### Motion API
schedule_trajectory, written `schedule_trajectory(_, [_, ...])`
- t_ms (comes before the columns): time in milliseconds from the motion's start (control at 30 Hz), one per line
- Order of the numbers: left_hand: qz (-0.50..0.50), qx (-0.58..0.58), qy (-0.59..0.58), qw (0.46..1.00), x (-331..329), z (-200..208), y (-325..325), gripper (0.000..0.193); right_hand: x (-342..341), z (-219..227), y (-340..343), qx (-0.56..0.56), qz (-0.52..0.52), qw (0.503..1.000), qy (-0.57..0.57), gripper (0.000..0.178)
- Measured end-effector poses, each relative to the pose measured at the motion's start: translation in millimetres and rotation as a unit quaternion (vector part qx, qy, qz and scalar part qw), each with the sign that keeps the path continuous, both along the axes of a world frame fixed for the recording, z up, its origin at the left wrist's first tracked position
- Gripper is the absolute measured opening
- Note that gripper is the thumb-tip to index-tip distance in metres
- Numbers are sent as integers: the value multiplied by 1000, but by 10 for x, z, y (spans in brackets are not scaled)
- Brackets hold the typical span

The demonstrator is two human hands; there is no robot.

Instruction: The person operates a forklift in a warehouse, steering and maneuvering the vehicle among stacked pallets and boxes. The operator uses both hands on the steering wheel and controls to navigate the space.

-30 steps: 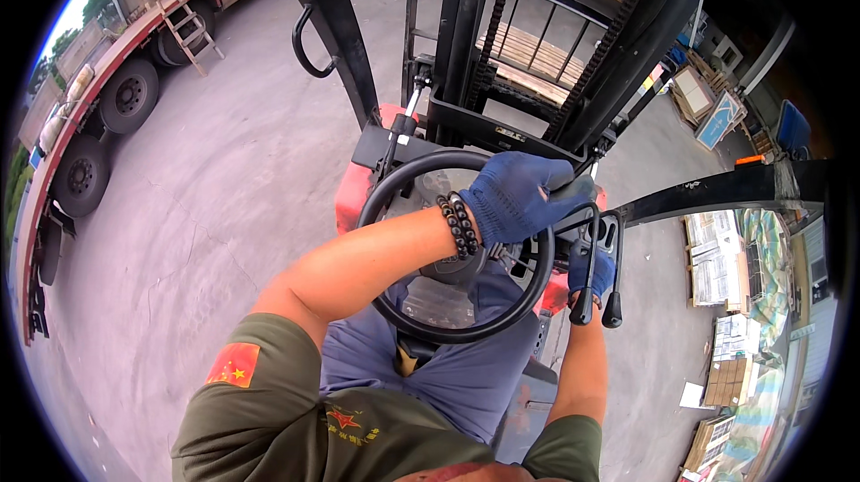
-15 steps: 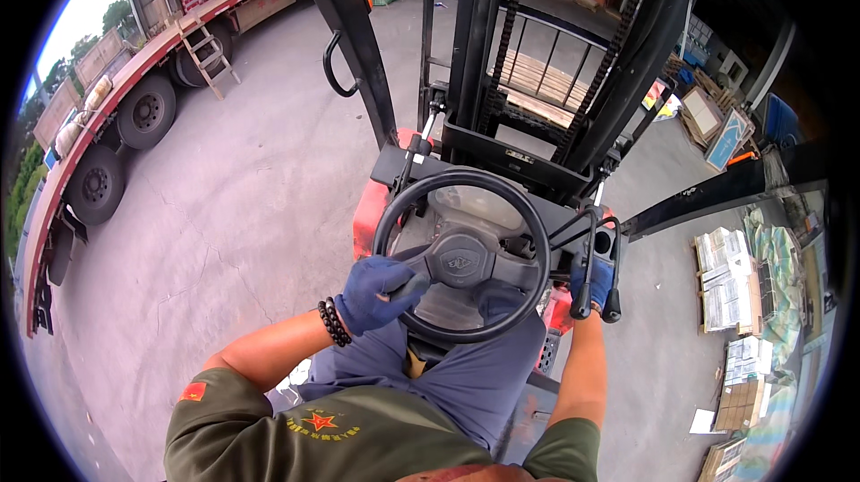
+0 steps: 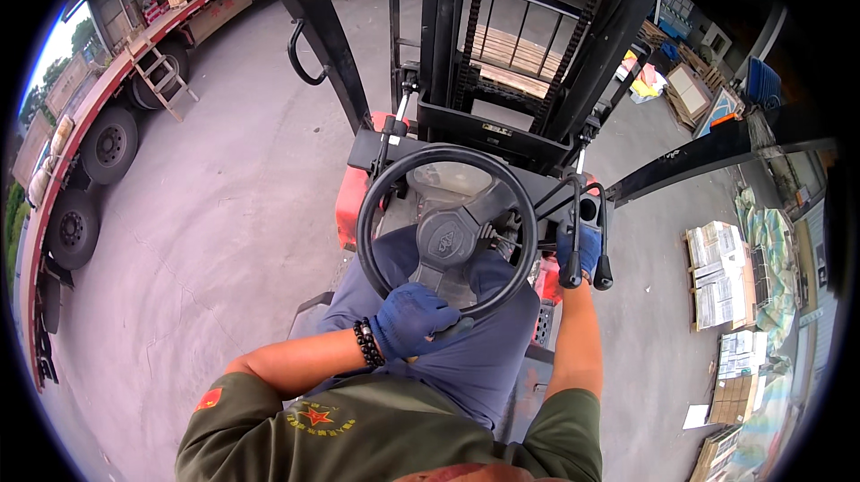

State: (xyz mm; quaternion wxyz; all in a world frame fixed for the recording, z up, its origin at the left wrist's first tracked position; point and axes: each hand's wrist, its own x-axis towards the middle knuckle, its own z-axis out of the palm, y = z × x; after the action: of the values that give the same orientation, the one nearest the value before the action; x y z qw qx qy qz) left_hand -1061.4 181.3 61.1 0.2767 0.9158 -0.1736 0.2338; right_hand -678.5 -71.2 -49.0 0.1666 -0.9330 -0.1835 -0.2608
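My left hand (image 3: 412, 321), in a blue glove, is closed at the bottom of the black steering wheel (image 3: 365, 222). Whether it grips the rim itself or a knob on it is hidden under the glove. A dark beaded bracelet (image 3: 367, 343) circles that wrist. On the right, my other gloved hand, the right hand (image 3: 587, 247), is beside two black control levers (image 3: 571, 271) with rounded knobs. Those levers cover part of it, and its fingers are hidden. The spokes and hub (image 3: 443, 240) of the wheel sit tilted above my knees.
Ahead rises the forklift's black mast (image 3: 441, 43), with a wooden pallet (image 3: 511, 56) beyond its bars. A flatbed truck (image 3: 90, 110) stands at left, a wooden ladder (image 3: 163, 79) leaning on it. Wrapped pallet loads (image 3: 717, 271) line the right side. Boxes lie farther back.
My left hand has moved from the wheel's left side to its bottom, and the wheel has turned counterclockwise. The truck has shifted left and nearer in view. My right hand stays by the levers.
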Motion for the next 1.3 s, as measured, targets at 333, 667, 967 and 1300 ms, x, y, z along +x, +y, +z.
schedule_trajectory(333, [16,-26,-58,998,708,-34,117,20,636,61,167,5,-3,998,-62,51])
schedule_trajectory(667, [45,-30,-72,996,849,-92,129,20,967,-87,128,23,12,999,-21,53])
schedule_trajectory(967, [37,-18,-45,998,1123,-259,227,21,1104,-160,166,128,35,991,27,57])
schedule_trajectory(1300, [144,-29,-103,984,1392,160,1482,9,1645,-434,352,33,-2,999,38,60])
